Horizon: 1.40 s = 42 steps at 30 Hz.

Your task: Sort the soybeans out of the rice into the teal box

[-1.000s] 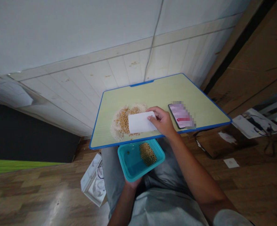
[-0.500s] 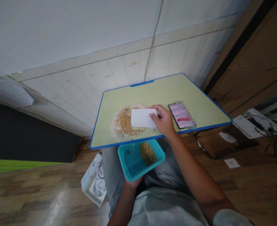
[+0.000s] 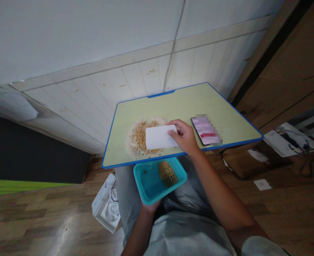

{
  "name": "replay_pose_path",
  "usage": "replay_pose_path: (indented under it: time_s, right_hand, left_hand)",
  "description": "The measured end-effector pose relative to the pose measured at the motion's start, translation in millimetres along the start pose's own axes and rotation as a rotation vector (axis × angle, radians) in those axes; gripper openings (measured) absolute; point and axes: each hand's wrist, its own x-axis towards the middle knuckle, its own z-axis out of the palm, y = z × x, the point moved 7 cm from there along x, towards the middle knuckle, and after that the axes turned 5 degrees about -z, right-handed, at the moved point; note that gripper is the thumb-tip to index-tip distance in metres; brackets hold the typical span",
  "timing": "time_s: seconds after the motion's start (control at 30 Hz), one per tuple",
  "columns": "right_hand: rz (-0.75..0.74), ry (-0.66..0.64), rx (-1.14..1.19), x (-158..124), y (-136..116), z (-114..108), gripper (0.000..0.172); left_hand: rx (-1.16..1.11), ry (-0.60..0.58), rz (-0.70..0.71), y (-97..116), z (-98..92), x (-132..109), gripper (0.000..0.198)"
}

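My right hand (image 3: pixel 183 137) grips a flat white card (image 3: pixel 160 137) by its right end, thumb on top. The card is held over the right part of a pile of yellow soybeans (image 3: pixel 139 137), hiding some of them. Pale rice-like grains (image 3: pixel 130 147) lie around and under the beans on the table. Below the table's front edge, my left hand (image 3: pixel 151 206) holds a teal plastic tub (image 3: pixel 151 188) from beneath; most of its fingers are hidden. Inside the tub, soybeans (image 3: pixel 167 174) are heaped at the right end, with one small bit at the left.
The small table (image 3: pixel 189 103) has a pale green top and blue rim. A phone (image 3: pixel 203 131) lies on it, right of my right hand. An open white box (image 3: pixel 109 209) stands on the floor at left. Cardboard boxes (image 3: pixel 285 78) are stacked at right. A white wall rises behind.
My right hand has moved the white card slightly left and toward me over the beans. The tub and my left hand stay in place.
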Motion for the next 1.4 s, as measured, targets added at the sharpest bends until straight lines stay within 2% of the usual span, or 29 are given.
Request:
replay_pose_path:
  time_s: [0.13,0.2,0.57,0.77,0.93,1.1,1.3,1.4]
  right_hand:
    - [-0.002,-0.115,0.027,0,-1,9,0.023]
    - [-0.004,-0.129,0.000,0,1,11,0.022]
    - [-0.008,0.145,-0.099,0,2,-9,0.019]
    - [0.001,0.024,-0.065,0,2,-1,0.020]
    - [0.010,0.070,-0.046,0,3,-4,0.021]
    - [0.004,-0.024,0.003,0,-1,3,0.023]
    - [0.013,-0.091,0.028,0,-2,6,0.025]
    - [0.021,-0.084,0.017,0,0,6,0.023]
  left_hand:
    - [0.007,-0.010,0.048,3,6.4,2,0.072]
    - [0.017,-0.016,0.049,3,9.7,1,0.071]
    - [0.059,-0.009,0.050,5,14.8,-1,0.067]
    - [0.062,-0.013,0.041,4,13.1,-2,0.073]
    - [0.055,-0.008,0.038,2,7.8,-2,0.070]
    - [0.045,-0.006,0.050,1,4.9,-1,0.068]
    - [0.033,-0.028,0.028,4,14.7,-1,0.073]
    - [0.035,-0.044,0.019,4,21.6,-1,0.076]
